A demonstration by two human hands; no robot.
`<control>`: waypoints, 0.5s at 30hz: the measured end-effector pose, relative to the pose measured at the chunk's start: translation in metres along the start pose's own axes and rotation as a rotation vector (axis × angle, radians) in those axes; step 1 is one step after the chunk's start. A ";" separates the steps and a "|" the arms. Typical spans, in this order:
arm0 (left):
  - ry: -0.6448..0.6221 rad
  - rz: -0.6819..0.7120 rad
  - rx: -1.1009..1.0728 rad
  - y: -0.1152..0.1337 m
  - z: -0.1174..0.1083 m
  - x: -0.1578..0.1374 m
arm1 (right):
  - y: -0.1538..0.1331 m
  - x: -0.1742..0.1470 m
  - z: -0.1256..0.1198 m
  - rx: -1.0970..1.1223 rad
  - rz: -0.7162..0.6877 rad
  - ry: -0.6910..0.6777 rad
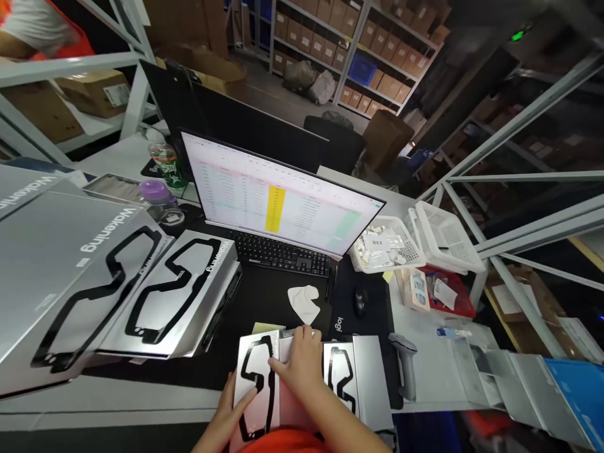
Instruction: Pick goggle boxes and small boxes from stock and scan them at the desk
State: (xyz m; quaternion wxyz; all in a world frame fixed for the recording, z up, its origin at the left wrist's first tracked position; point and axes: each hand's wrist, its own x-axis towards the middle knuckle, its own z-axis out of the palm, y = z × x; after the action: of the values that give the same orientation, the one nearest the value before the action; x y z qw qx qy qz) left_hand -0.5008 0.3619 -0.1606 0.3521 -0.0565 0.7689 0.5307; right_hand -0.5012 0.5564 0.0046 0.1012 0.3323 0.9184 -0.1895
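Note:
In front of my body lies a silver box (pixel 253 402) with a thick black outline printed on it. My left hand (pixel 231 412) grips its left side, thumb on the top face and fingers around the edge. My right hand (pixel 304 358) reaches across the box's right part, fingers bent over the far edge and thumb at the black outline. Right of my wrist is another silver panel (pixel 372 371) with a similar print (pixel 342 377); whether it belongs to the same box I cannot tell. My right forearm covers part of the middle.
Silver "Wakening" boxes (pixel 177 296) are stacked at left. Behind are a monitor (pixel 283 195), a keyboard (pixel 283 255) and a crumpled white tissue (pixel 304 304). At right are a mouse (pixel 360 301), a barcode scanner (pixel 404 365) and white baskets (pixel 410 251). A person's arm shows top left.

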 end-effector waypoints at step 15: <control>0.141 0.656 0.295 0.062 -0.045 0.011 | 0.048 -0.026 -0.005 0.474 -0.411 0.518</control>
State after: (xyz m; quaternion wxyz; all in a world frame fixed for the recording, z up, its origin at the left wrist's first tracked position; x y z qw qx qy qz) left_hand -0.5590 0.3531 -0.1110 0.1139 0.2081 0.8368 0.4934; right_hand -0.4506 0.5768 0.0038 -0.2528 0.1928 0.8916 -0.3225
